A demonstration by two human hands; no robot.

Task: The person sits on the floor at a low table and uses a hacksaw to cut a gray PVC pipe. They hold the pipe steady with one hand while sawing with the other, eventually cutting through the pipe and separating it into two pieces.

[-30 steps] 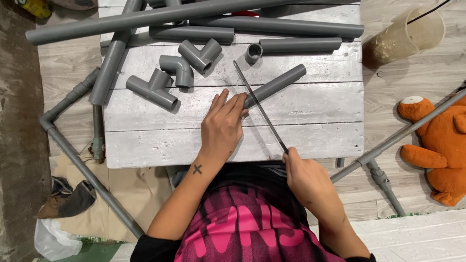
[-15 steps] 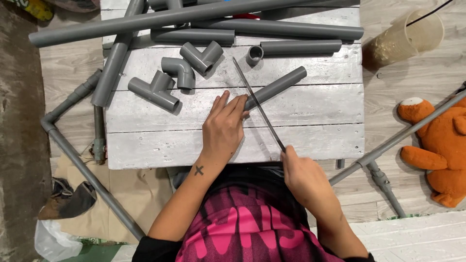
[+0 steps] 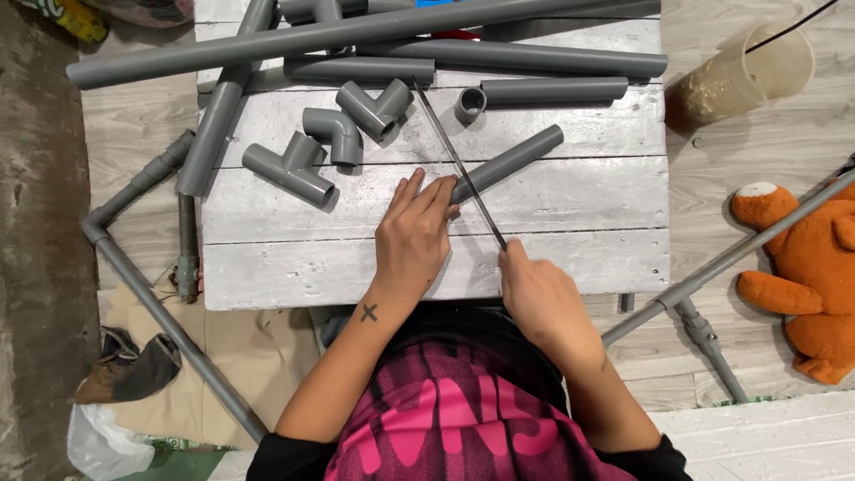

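Observation:
A short grey pipe (image 3: 517, 158) lies slantwise on the white wooden table (image 3: 579, 205). My left hand (image 3: 413, 233) presses flat on the pipe's near end and holds it down. My right hand (image 3: 534, 294) grips the handle end of a thin saw blade (image 3: 456, 162), which lies across the pipe just beside my left fingertips. The blade runs from my right hand up and to the left, its tip close to a grey tee fitting (image 3: 374, 107).
Grey elbow and tee fittings (image 3: 303, 160) and a short coupling (image 3: 470, 103) lie on the table behind my hands. Long grey pipes (image 3: 356, 31) cross the back. A pipe frame (image 3: 142, 294) lies on the floor at left, an orange plush toy (image 3: 802, 267) at right, a plastic jar (image 3: 739, 76) behind it.
My right hand has pushed the blade forward and to the upper left across the pipe. My left hand has stayed on the pipe.

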